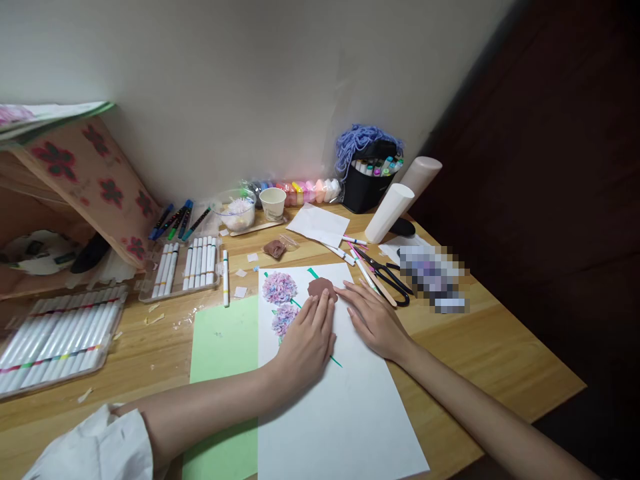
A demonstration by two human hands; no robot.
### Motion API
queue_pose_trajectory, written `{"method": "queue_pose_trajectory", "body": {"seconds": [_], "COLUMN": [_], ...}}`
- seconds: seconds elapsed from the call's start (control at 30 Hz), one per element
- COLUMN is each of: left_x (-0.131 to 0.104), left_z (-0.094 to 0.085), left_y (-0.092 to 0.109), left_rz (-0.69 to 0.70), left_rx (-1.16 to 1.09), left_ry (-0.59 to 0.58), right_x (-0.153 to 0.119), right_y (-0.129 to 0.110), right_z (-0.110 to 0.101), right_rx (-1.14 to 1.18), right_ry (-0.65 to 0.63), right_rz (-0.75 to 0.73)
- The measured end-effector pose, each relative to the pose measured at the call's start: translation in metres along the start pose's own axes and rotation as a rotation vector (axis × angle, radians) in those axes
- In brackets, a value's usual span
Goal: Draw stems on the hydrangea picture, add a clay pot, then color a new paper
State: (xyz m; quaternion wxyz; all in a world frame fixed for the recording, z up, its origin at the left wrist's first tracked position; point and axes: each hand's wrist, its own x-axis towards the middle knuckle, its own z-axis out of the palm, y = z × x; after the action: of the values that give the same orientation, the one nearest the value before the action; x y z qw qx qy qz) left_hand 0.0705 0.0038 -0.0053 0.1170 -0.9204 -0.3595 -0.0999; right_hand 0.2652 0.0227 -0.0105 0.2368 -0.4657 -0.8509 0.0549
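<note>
brown modeling clay [320,285] lies flattened on a sheet of white paper [350,413], under the fingertips of a left hand [306,337] whose fingers press mostly together, while the right hand [377,323], fingers loosely spread, touches or nearly touches the patch's right edge with one fingertip. uneven pressure from the left fingertips could thin the clay or split its ragged rim; if it is sticky, it could cling to the skin and peel up, or smear brown on the sheet. a sideways slip could crush the crumpled pink-and-blue flower [279,288] just left of those fingertips. with no finger visibly pinning its near end, the paper could skid and crease. an outward swing could knock the right fingers into the black-handled scissors [387,270] close beyond them.
</note>
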Motion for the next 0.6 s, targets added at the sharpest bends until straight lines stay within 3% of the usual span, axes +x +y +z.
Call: {"method": "queue_pose_trajectory", "body": {"seconds": [0.07, 0.13, 0.23, 0.37, 0.5, 0.6], "left_x": [0.005, 0.015, 0.036, 0.061, 0.075, 0.078], "left_z": [-0.005, -0.012, -0.019, -0.013, -0.003, -0.007], "left_y": [-0.010, -0.033, -0.086, -0.148, -0.168, -0.166], "left_rz": [-0.007, -0.100, -0.404, -0.578, -0.567, -0.518], "left_rx": [-0.005, -0.038, -0.099, -0.117, -0.258, -0.343], "left_ry": [0.016, 0.005, -0.053, -0.118, -0.224, -0.189], "right_x": [-0.001, -0.003, -0.003, 0.014, 0.062, 0.102], "right_y": [0.001, 0.002, 0.003, 0.001, 0.003, 0.006], "right_z": [0.000, 0.000, 0.000, 0.000, 0.002, 0.011], "right_rx": [0.005, 0.017, 0.070, 0.186, 0.339, 0.615], "right_ry": [-0.014, -0.034, -0.005, 0.102, 0.155, 0.149], "right_rz": [-0.036, -0.064, -0.073, 0.006, 0.184, 0.354]}}
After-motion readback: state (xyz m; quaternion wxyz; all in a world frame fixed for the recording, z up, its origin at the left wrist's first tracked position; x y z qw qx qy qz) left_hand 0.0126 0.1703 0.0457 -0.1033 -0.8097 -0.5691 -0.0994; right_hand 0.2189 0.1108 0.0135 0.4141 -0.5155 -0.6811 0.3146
